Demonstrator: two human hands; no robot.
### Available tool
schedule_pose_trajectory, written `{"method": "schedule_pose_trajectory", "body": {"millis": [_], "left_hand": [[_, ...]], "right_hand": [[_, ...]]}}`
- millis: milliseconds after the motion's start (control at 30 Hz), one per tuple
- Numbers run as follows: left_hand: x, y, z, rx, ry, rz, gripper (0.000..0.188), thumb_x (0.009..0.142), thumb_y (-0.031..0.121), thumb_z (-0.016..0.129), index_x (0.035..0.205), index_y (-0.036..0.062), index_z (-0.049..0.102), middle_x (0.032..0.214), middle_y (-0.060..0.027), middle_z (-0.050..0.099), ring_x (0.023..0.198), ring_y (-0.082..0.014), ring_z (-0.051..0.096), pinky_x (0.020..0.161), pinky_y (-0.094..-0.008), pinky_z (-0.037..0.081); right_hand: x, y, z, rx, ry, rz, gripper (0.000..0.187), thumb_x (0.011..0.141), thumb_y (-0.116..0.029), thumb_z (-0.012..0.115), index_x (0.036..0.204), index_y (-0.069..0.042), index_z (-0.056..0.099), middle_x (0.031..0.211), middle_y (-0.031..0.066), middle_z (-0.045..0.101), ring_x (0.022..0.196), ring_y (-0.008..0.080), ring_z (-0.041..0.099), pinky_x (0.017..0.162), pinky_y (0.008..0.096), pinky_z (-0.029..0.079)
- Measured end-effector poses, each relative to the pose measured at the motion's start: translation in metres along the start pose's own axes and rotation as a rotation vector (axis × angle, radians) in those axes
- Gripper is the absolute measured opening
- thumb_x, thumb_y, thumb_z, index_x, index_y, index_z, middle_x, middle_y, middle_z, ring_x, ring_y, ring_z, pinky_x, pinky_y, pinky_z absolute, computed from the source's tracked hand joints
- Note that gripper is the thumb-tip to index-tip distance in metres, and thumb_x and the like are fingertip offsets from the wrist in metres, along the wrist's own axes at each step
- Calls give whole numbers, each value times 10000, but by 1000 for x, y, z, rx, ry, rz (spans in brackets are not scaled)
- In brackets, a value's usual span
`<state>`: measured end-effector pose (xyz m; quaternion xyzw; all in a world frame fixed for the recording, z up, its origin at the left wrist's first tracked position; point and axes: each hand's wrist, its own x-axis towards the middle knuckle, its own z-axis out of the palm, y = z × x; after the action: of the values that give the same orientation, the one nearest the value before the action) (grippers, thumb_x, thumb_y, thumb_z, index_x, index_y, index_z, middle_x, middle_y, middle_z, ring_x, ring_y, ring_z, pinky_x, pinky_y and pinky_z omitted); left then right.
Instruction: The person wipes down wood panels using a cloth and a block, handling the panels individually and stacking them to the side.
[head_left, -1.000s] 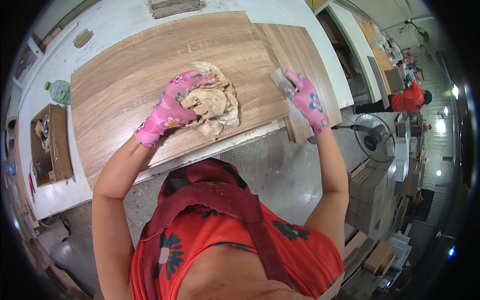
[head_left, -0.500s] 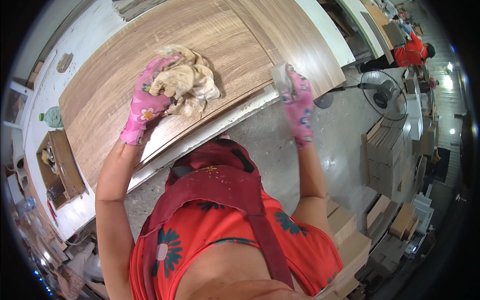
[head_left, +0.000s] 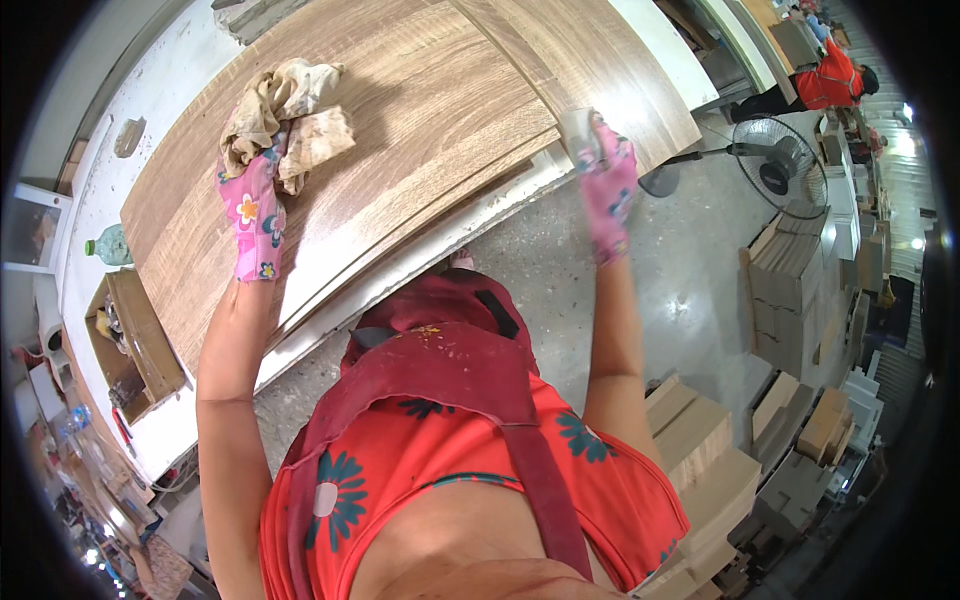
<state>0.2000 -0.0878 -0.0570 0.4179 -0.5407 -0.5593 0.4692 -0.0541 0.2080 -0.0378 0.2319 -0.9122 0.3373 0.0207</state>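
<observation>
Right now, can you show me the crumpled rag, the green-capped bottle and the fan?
Crumpled rag (head_left: 297,92): head view, upper folds.
Green-capped bottle (head_left: 115,246): head view, its body.
Fan (head_left: 775,178): head view, dark central housing.

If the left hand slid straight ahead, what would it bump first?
Past its rag, the left hand would probably meet the grey block beyond the wooden panel; depth is unclear.
</observation>
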Motion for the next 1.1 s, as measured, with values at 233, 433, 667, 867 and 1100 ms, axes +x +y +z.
{"method": "schedule_pose_trajectory", "body": {"millis": [233, 433, 667, 867, 1100], "left_hand": [[-10, 22, 17, -76, -89, -25, 600, 708, 16, 760, 1247, 2, 496, 1086, -85, 627, 975, -155, 598, 811, -261, 494], [-24, 38, 28, -86, -63, -35, 643, 666, -97, 707, 1260, 23, 492, 1185, -104, 581, 1074, -178, 567, 931, -271, 459], [-26, 47, 34, -115, -147, 1, 667, 643, -183, 578, 1274, -7, 453, 1237, -116, 544, 1121, -203, 541, 988, -292, 425], [-20, 40, 33, -95, -287, 105, 685, 643, -157, 598, 1287, 16, 445, 1269, -87, 524, 1174, -186, 496, 1005, -294, 396], [-22, 38, 27, -226, -313, 61, 695, 632, -171, 544, 1295, 16, 451, 1295, -83, 509, 1206, -185, 467, 1038, -294, 358]], "right_hand": [[16, -2, -4, 178, 116, -351, 434, 762, -89, 640, 1194, -118, 606, 992, 133, 590, 889, 262, 589, 804, 341, 498], [36, -34, -14, -119, -91, -572, 450, 709, -167, 674, 1156, -140, 629, 994, 137, 591, 932, 301, 569, 818, 376, 482], [150, -138, 57, -162, -300, -557, 376, 796, -288, 615, 1137, -132, 636, 1011, 188, 618, 964, 332, 596, 857, 378, 477], [251, -205, 146, -25, -410, -574, 414, 794, -276, 558, 1180, -131, 600, 1070, 240, 602, 1001, 363, 579, 871, 379, 449], [186, -155, 94, -66, -370, -609, 485, 827, -340, 594, 1250, -108, 550, 1143, 202, 579, 1064, 333, 569, 904, 384, 463]]}}
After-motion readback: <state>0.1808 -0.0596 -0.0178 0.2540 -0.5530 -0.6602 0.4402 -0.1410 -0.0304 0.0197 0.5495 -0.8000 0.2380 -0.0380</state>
